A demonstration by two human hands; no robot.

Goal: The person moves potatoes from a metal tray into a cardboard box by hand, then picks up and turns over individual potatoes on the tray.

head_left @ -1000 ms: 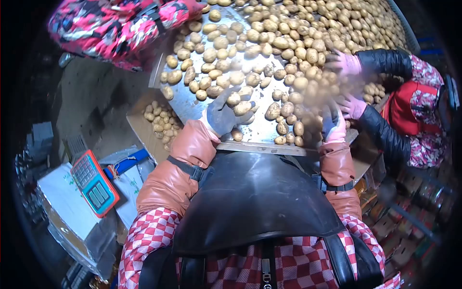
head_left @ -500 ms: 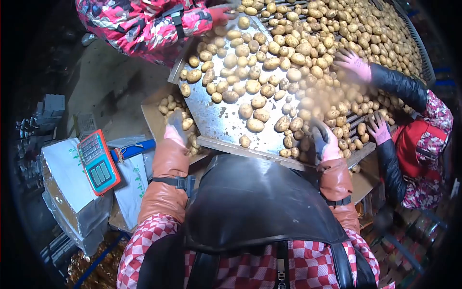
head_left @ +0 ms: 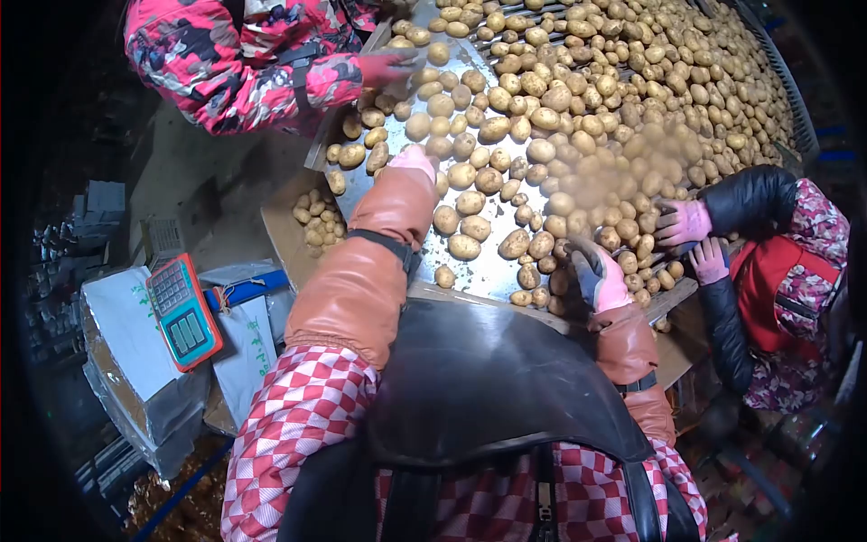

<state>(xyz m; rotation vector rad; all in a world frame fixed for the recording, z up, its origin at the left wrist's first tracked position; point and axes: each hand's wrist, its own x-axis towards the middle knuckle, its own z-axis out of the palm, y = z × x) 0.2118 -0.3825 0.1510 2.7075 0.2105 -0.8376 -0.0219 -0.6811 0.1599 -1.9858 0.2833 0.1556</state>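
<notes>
Several yellow potatoes point(head_left: 542, 117) cover a slanted metal sorting table point(head_left: 483, 271). My left hand point(head_left: 414, 161), in a pink glove, reaches far onto the table among the potatoes at its left side. Its fingers are hidden behind my brown sleeve. My right hand point(head_left: 591, 271), in a grey and pink glove, lies on the potatoes at the table's near edge, with nothing clearly gripped.
A co-worker in a red patterned jacket has a hand point(head_left: 384, 68) at the table's far left. Another co-worker's pink-gloved hands point(head_left: 684, 222) work at the right edge. Below the table on the left are a cardboard box of potatoes point(head_left: 312, 221), an orange scale point(head_left: 183, 312) and white bags point(head_left: 117, 334).
My left hand rose from the cardboard box below and reached up onto the table. My right hand stayed at the near edge. The right co-worker's hands drew back towards the edge.
</notes>
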